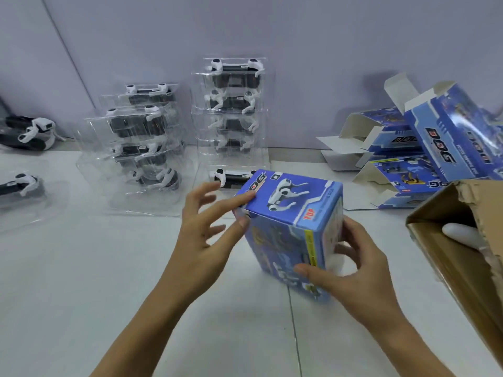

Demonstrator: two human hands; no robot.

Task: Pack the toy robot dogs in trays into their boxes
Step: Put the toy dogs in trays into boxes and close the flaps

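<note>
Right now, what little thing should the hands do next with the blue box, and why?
Probably press the top flap down flat with the left hand. The blue box stands upright on the table, the right hand grips its side, and the left fingertips already touch the flap's near-left corner, which looks not quite tucked in.

Single head-worn wide-angle view, looking forward and down, close over the white table [81, 268], wall across frame top.
</note>
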